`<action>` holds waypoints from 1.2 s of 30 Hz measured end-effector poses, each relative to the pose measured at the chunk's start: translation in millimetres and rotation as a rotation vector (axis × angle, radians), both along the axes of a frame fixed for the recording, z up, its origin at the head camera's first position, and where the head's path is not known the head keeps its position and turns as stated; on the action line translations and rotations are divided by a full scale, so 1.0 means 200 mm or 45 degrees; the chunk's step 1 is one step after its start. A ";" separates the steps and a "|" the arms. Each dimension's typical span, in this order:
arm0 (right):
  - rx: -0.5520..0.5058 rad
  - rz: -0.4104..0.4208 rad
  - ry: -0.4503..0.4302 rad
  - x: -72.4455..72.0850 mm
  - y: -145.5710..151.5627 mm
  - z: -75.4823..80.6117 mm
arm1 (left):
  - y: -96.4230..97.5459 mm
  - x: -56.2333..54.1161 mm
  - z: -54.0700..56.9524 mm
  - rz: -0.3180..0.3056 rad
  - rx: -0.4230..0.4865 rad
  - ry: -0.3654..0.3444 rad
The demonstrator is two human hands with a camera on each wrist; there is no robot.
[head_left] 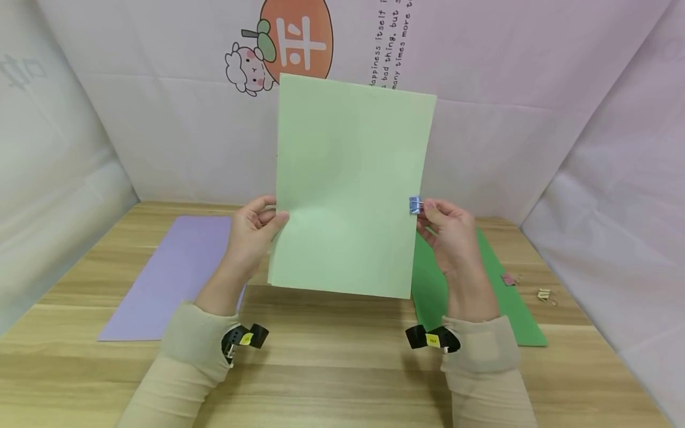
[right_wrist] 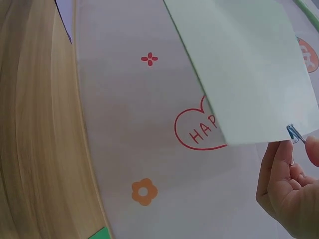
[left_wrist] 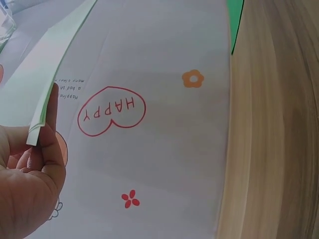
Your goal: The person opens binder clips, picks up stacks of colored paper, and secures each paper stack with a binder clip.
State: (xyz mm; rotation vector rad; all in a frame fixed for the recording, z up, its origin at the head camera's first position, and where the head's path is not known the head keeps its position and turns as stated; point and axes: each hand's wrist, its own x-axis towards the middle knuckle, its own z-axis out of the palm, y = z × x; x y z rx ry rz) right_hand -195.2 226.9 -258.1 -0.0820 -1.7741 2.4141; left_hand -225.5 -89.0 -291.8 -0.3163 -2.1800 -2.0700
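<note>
A stack of pale green paper sheets [head_left: 350, 184] is held up above the table, its broad face toward the head camera. On its left edge my left hand [head_left: 251, 229] pinches the sheets between thumb and fingers; the left wrist view shows the layered edge of the paper [left_wrist: 42, 109] in that grip. A blue binder clip [head_left: 415, 205] sits on the right edge of the stack. My right hand [head_left: 452, 232] pinches the clip's wire handles, and in the right wrist view the clip [right_wrist: 294, 132] is at the paper's edge, between thumb and fingers.
Purple paper [head_left: 171, 273] lies on the wooden table [head_left: 332, 368] at the left. Dark green paper [head_left: 497, 297] lies at the right, partly behind the right forearm. A pink binder clip [head_left: 509, 279] and a pale yellow one [head_left: 544, 295] are near it. Printed white cloth [head_left: 481, 148] stands behind.
</note>
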 end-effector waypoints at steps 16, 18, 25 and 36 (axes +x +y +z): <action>-0.023 0.124 -0.021 -0.01 0.03 -0.01 | -0.02 0.00 0.00 -0.144 -0.055 0.010; -0.028 0.145 -0.018 -0.01 0.04 -0.01 | -0.02 0.00 0.00 -0.164 -0.077 0.004; 0.032 0.198 0.018 -0.01 0.06 -0.02 | -0.06 0.00 0.03 -0.202 -0.146 0.018; 0.124 0.251 -0.084 -0.05 0.08 -0.06 | -0.08 -0.02 0.00 -0.173 -0.325 -0.044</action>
